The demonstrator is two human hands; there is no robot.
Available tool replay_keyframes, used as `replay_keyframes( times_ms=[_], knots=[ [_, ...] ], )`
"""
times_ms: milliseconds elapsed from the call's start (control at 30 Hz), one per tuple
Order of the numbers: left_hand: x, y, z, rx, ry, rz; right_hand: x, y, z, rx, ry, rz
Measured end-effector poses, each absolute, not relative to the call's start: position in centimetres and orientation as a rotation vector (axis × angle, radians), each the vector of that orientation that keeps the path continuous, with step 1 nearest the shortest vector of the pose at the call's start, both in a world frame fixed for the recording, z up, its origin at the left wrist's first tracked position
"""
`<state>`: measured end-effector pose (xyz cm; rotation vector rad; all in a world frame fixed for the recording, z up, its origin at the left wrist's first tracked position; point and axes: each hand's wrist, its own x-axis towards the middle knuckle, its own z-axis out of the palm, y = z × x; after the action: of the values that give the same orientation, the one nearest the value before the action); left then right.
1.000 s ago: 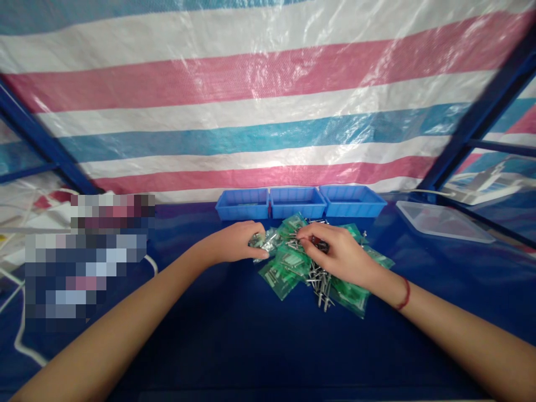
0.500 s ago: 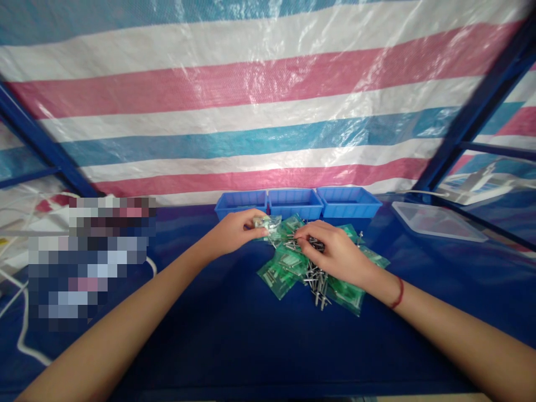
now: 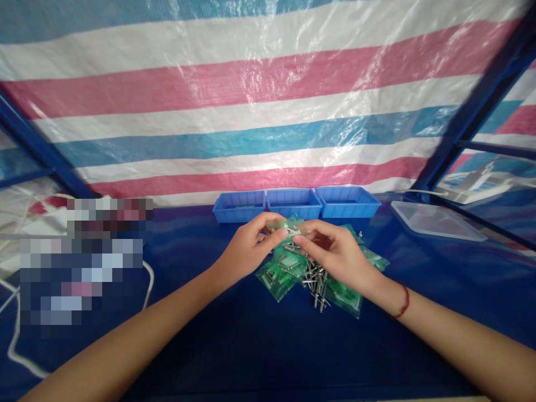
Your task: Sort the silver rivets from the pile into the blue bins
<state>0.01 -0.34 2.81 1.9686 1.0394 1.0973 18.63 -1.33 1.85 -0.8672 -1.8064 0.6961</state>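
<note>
My left hand (image 3: pixel 253 245) is closed on a small clear green-tinted plastic bag (image 3: pixel 293 225), pinched between thumb and fingers. From the other side, my right hand (image 3: pixel 337 251) is closed on the bag's right end; whether a metal piece is also in those fingers is hidden. Below both hands lies a pile of slim metal rivets (image 3: pixel 318 285). Around and under the rivets are several flat green plastic bags (image 3: pixel 278 279), some with small pieces inside. My right hand covers part of this pile.
Three blue bins (image 3: pixel 293 204) stand in a row behind the pile. To the right lies a translucent plastic lid (image 3: pixel 438 221) on the blue table (image 3: pixel 251 352). A white cable (image 3: pixel 149 279) and a blurred-out patch are at left. Striped sheeting (image 3: pixel 251 89) hangs behind.
My left hand has moved right with the bag. My right hand has come up from the loose rivets to the bag, and both hands now meet at it.
</note>
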Motion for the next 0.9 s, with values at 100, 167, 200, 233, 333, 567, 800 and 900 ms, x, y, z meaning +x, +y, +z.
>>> replay_keyframes(
  times_ms=[100,167,200,233,333,567,800,900],
  knots=[
    [0.2,0.0,2.7,1.752,1.066,1.088,19.2,-1.4,2.0,-0.857,-1.839,0.460],
    [0.5,0.1,2.6,1.569,1.097,1.039,19.5,-1.5,2.1,-0.790,-1.895,0.313],
    [0.6,0.1,2.7,1.481,1.098,0.996,19.6,-1.5,2.2,-0.758,-1.912,0.263],
    [0.8,0.0,2.8,1.400,1.088,0.947,19.7,-1.5,2.2,-0.732,-1.918,0.224],
    [1.2,-0.6,3.1,1.223,0.993,0.839,19.8,-1.5,2.3,-0.706,-1.918,0.164],
    [1.2,-1.1,2.7,1.272,0.883,0.961,19.5,-1.3,2.1,-0.790,-1.927,0.335],
    [1.3,-1.3,2.8,1.536,1.027,1.103,18.9,-1.2,1.9,-0.866,-1.883,0.672],
    [1.4,-1.4,2.7,1.625,1.027,1.077,18.8,-1.2,1.7,-0.886,-1.930,0.578]
  ],
)
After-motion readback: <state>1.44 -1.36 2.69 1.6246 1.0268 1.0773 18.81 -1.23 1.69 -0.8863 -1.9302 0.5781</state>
